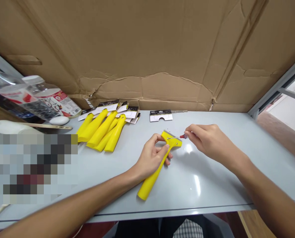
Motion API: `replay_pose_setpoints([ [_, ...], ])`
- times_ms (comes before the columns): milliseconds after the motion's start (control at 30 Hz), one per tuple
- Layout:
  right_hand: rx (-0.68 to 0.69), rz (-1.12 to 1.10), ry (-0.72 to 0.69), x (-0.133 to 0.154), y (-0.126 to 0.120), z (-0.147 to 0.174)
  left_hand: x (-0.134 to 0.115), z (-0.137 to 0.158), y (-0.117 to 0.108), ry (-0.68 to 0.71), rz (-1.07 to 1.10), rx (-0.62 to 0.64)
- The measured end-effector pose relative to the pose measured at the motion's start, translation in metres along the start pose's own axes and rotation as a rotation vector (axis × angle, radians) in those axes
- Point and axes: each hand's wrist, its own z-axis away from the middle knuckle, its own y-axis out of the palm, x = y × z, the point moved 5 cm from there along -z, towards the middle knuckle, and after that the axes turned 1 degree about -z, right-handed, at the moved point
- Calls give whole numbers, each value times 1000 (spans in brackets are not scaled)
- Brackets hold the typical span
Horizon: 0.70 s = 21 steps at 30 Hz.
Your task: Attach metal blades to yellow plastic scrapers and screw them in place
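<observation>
We seemingly turn a screw point(167, 138): yellow scraper point(158, 169), left fingers point(163, 151) gripping; screwdriver point(182, 136), to its three o'clock, right fingers point(195, 129) pinching; next probably needs steady pressure.

Bright, fairly even light, seemingly from above; white glare patches on the glossy tabletop point(219, 200); soft shadow beneath the right hand point(204, 138); cardboard point(137, 43) duller, far right edge palest; wide-angle stretch at the sides, bottles point(59, 99) smeared; centre reasonably crisp; pixelated block point(35, 165) masks lower left.
</observation>
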Motion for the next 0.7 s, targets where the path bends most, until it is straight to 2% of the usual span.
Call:
replay_pose_setpoints([
  [333,-197,-77,-220,14,-6,2,-1,-1,0,14,0,6],
  [567,-124,-113,-216,16,-7,2,1,-2,0,16,-3,7],
  [700,-128,-75,-164,12,-8,3,0,-2,0,8,4,4],
])
